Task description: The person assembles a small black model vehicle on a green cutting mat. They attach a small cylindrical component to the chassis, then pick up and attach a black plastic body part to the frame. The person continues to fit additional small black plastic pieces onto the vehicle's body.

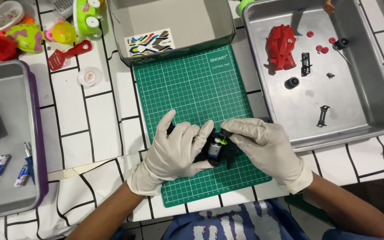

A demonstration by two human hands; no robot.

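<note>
Both my hands wear white gloves and meet over the green cutting mat [192,84]. My left hand [174,149] cups a small black toy car chassis [225,155] from the left. My right hand [263,144] grips the chassis from the right, thumb and finger pinching at its top. A small silver motor [214,150] with a green gear tip sits in the chassis between my hands. Much of the chassis is hidden under my fingers.
A metal tray [370,102] at the right holds a red car body [282,46], black wheels, red gears and small black parts. A grey box [174,22] with a sticker sheet lies behind the mat. Another tray [5,178] with batteries is at left; colourful toys at top left.
</note>
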